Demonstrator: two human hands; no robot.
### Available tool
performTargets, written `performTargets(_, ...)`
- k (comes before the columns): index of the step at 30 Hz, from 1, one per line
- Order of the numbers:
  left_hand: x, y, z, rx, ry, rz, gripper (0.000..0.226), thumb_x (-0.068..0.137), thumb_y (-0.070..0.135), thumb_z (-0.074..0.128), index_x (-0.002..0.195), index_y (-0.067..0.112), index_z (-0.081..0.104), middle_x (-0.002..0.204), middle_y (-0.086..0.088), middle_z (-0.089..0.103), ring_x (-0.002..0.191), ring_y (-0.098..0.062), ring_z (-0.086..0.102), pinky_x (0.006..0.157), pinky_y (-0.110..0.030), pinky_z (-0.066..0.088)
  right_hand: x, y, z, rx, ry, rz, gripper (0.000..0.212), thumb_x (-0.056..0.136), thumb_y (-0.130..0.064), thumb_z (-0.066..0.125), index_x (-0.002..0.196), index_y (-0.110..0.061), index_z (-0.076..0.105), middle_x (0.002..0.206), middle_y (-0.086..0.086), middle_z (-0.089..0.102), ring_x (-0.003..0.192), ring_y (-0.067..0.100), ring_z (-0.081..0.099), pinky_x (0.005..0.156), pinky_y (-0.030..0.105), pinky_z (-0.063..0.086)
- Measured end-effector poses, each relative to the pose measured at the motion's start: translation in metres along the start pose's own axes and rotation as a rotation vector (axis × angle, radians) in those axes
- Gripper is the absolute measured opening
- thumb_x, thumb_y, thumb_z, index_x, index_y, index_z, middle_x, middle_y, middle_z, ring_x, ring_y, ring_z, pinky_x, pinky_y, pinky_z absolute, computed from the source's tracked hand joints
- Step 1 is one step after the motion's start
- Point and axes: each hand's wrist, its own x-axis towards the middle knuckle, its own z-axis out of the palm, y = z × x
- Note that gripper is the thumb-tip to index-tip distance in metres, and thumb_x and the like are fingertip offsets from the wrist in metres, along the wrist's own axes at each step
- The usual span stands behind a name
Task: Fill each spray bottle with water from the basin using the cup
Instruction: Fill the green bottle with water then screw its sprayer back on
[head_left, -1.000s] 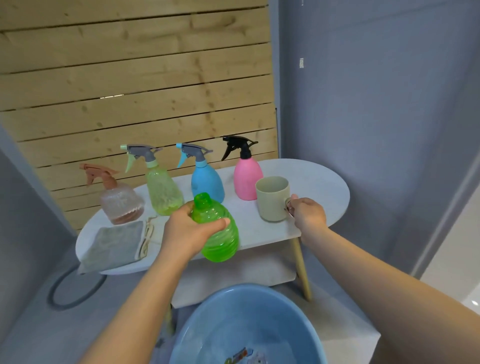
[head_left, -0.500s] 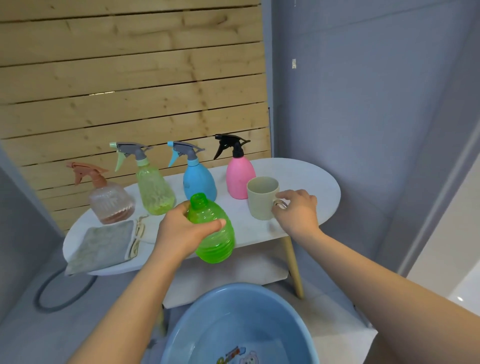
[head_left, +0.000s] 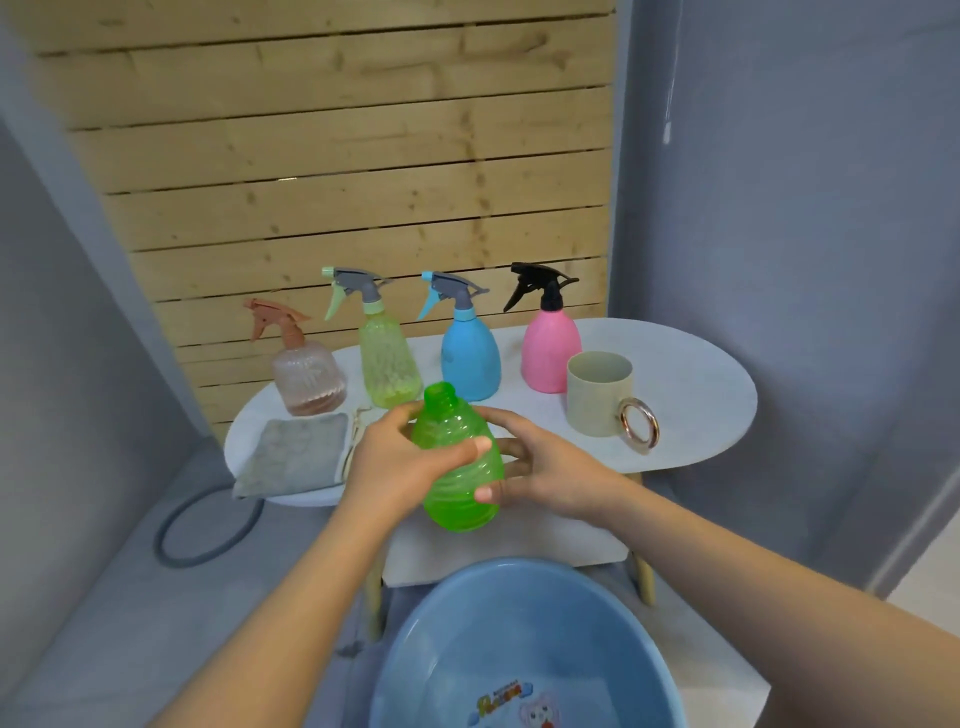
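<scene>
Both hands grip the capless green bottle (head_left: 462, 467) at picture centre, left hand (head_left: 400, 462) at 9 o'clock, right hand (head_left: 545, 473) at 3, above the white oval table's (head_left: 696, 384) near edge; cup (head_left: 600, 392) at 2 o'clock; blue basin (head_left: 524, 649) at 6, on grey floor; wooden slat wall (head_left: 363, 156) at 12.

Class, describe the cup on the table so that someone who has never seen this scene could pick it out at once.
Start at the white oval table in front of the wooden slat wall. Four spray bottles stand in a row along its back; go to the pink bottle at the right end. The cup stands just right of it: pale beige, open-topped, with a round ring handle, and no sprayer.
</scene>
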Motion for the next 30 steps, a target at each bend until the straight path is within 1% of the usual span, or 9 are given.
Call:
performTargets(5, -0.005, -0.018, -0.011, -0.164, -0.039, -0.033, 0.061, 0.052, 0.042, 0.082, 0.106, 0.024, 0.058, 0.1, 0.001, 0.072, 0.091, -0.014, 0.069, 0.085, -0.038, 0.055, 0.014, 0.002, 0.022, 0.066, 0.003, -0.046, 0.079, 0.076, 0.007, 0.071, 0.139, -0.028, 0.038, 0.126, 0.011, 0.06, 0.097, 0.024, 0.066, 0.083, 0.036, 0.055)
performTargets(7, -0.003, -0.024, -0.017, -0.206, -0.075, -0.036, 0.066, 0.054, 0.038, 0.082, 0.111, 0.022, 0.053, 0.103, -0.001, 0.071, 0.096, -0.016, 0.068, 0.087, -0.039, 0.054, 0.02, 0.004, 0.028, 0.059, 0.001, -0.062, 0.081, 0.076, 0.005, 0.072, 0.141, -0.029, 0.037, 0.128, 0.008, 0.059, 0.101, 0.02, 0.066, 0.086, 0.035, 0.054)
performTargets(10, -0.001, -0.032, -0.027, -0.186, -0.096, -0.026, 0.079, 0.047, 0.032, 0.088, 0.115, 0.014, 0.052, 0.102, -0.003, 0.071, 0.093, -0.016, 0.069, 0.08, -0.034, 0.055, 0.028, 0.008, 0.034, 0.053, -0.062, -0.054, 0.082, 0.078, 0.005, 0.07, 0.142, -0.03, 0.034, 0.132, 0.002, 0.057, 0.111, 0.013, 0.06, 0.09, 0.033, 0.052)
performTargets(14, 0.0, -0.041, -0.033, -0.177, -0.004, -0.038, 0.058, 0.057, 0.018, 0.088, 0.105, 0.018, 0.054, 0.097, -0.001, 0.071, 0.088, -0.014, 0.069, 0.075, -0.029, 0.054, 0.043, 0.005, 0.027, 0.052, -0.164, 0.005, 0.065, 0.082, 0.005, 0.065, 0.134, -0.028, 0.044, 0.129, 0.0, 0.057, 0.104, 0.005, 0.061, 0.086, 0.024, 0.052)
performTargets(17, 0.004, -0.044, -0.037, -0.109, 0.061, -0.041, 0.053, 0.065, 0.014, 0.086, 0.104, 0.025, 0.052, 0.097, 0.005, 0.068, 0.087, -0.008, 0.065, 0.078, -0.025, 0.052, 0.061, 0.003, 0.017, -0.149, 0.043, 0.012, 0.043, 0.085, -0.005, 0.066, 0.123, -0.024, 0.058, 0.124, 0.002, 0.061, 0.103, 0.008, 0.057, 0.09, 0.017, 0.044)
performTargets(20, 0.005, -0.045, -0.04, -0.05, 0.066, -0.041, 0.057, 0.066, 0.017, 0.085, 0.111, 0.024, 0.05, 0.099, 0.007, 0.066, 0.088, -0.004, 0.062, 0.074, -0.02, 0.048, 0.079, 0.02, 0.005, -0.674, 0.322, 0.045, 0.036, 0.091, -0.017, 0.058, 0.125, -0.028, 0.058, 0.129, 0.0, 0.056, 0.112, 0.022, 0.045, 0.096, 0.029, 0.036)
performTargets(23, 0.005, -0.048, -0.042, -0.009, 0.054, -0.035, 0.058, 0.066, 0.019, 0.085, 0.112, 0.025, 0.049, 0.097, 0.011, 0.063, 0.085, 0.002, 0.059, 0.068, -0.014, 0.043, 0.091, 0.04, 0.004, -1.057, 0.238, 0.165, 0.046, 0.095, -0.028, 0.049, 0.139, -0.033, 0.041, 0.143, -0.006, 0.043, 0.128, 0.026, 0.032, 0.101, 0.035, 0.026)
performTargets(26, 0.006, -0.052, -0.045, -0.008, 0.047, -0.048, 0.059, 0.066, 0.019, 0.085, 0.113, 0.024, 0.048, 0.097, 0.011, 0.063, 0.086, 0.001, 0.059, 0.069, -0.015, 0.044, 0.099, 0.051, 0.005, -1.064, 0.201, 0.179, 0.05, 0.094, -0.028, 0.049, 0.142, -0.029, 0.035, 0.138, -0.002, 0.047, 0.127, 0.025, 0.031, 0.096, 0.033, 0.025)
performTargets(30, 0.006, -0.055, -0.048, -0.034, 0.066, -0.071, 0.059, 0.067, 0.017, 0.084, 0.114, 0.023, 0.049, 0.096, 0.011, 0.063, 0.085, 0.001, 0.059, 0.071, -0.015, 0.045, 0.102, 0.052, 0.006, -1.105, 0.21, 0.142, 0.047, 0.091, -0.038, 0.053, 0.136, -0.025, 0.047, 0.133, 0.005, 0.046, 0.119, 0.028, 0.035, 0.099, 0.034, 0.032)
